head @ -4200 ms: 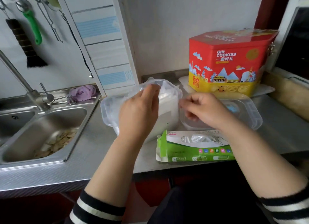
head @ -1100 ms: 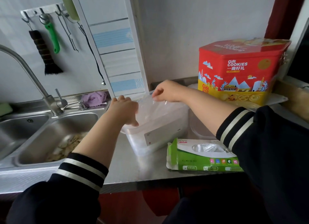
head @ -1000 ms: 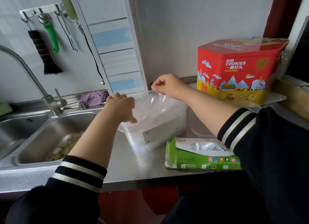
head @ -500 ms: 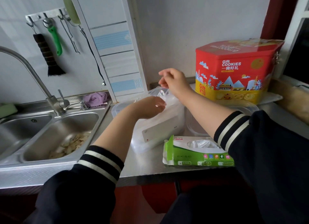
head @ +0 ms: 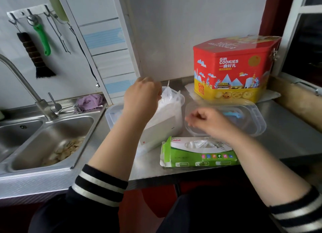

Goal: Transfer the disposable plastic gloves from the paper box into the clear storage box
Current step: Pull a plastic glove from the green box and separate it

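Observation:
The clear storage box (head: pixel 161 128) stands on the steel counter, tilted, with a white label on its near wall. A wad of thin plastic gloves (head: pixel 169 97) sticks out of its top. My left hand (head: pixel 142 95) is over the box's far left rim, fingers curled into the gloves. The green and white paper box (head: pixel 200 156) lies at the counter's front edge, and more gloves (head: pixel 200 144) show in its opening. My right hand (head: pixel 207 122) hovers just behind the paper box, fingers curled, with nothing visible in it.
A clear lid (head: pixel 247 123) with a blue part lies under my right hand. A red and yellow cookie tin (head: pixel 235 70) stands at the back right. The steel sink (head: pixel 52 138) with scraps and a faucet (head: pixel 26 86) is left. A purple cloth (head: pixel 90 100) lies behind it.
My right hand has let go of the gloves above the storage box and drawn back down to the right, over the lid. My left hand has risen to the top of the gloves.

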`<state>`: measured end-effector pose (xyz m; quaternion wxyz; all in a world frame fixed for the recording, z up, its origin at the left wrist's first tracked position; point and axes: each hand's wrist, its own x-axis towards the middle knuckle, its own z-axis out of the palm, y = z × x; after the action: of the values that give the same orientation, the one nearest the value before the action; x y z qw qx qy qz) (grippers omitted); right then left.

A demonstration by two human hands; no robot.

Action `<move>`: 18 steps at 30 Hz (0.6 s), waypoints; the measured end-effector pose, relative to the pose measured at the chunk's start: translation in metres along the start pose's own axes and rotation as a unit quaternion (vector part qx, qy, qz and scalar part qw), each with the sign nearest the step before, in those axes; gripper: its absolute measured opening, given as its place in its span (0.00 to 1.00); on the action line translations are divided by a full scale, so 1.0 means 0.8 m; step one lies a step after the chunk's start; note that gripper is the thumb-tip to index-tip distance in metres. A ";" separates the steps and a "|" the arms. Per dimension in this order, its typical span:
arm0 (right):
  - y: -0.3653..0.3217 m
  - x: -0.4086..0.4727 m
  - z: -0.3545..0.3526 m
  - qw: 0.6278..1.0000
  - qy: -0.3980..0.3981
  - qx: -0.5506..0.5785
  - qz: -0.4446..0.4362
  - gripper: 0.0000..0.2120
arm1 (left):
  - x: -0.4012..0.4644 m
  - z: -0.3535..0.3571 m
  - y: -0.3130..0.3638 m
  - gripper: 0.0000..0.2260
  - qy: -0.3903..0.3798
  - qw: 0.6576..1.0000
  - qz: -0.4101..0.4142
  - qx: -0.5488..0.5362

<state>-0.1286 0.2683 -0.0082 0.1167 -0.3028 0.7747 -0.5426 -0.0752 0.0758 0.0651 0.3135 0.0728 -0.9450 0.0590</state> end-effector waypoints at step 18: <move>0.065 -0.025 0.030 0.987 0.003 -0.159 0.009 0.06 | 0.011 0.025 0.017 0.05 0.258 0.813 -0.254 -0.455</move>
<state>-0.1186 0.2733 -0.0678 0.0699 -0.3089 0.8541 -0.4125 -0.0959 0.0848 0.0536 0.5472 0.1411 -0.6959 -0.4432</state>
